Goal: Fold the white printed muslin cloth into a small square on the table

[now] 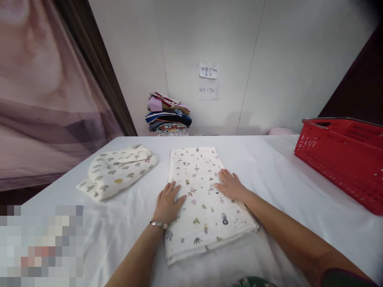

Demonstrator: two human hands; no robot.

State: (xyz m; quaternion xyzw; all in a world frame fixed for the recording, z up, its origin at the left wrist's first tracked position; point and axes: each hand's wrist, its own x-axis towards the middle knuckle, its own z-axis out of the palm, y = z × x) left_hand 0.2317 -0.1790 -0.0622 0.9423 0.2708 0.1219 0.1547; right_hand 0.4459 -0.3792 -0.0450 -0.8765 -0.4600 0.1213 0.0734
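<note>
A white cloth (200,207) with small printed plants and figures lies folded into a long rectangle in front of me, layers showing along its near edge. My left hand (169,203) rests flat on its left edge, fingers spread, with a metal bracelet at the wrist. On the right edge, my right hand (231,185) lies with its fingers apart, pressing on the fabric. Neither hand grips anything. Off to the left sits a second cloth (119,169), cream with grey-green printed shapes, loosely bunched.
A red plastic basket (338,159) with a metal handle stands at the right. Behind the white-covered table (275,175) is a stack of folded fabrics (169,115). Paper labels (208,81) hang on the wall; a curtain (56,103) borders the left side.
</note>
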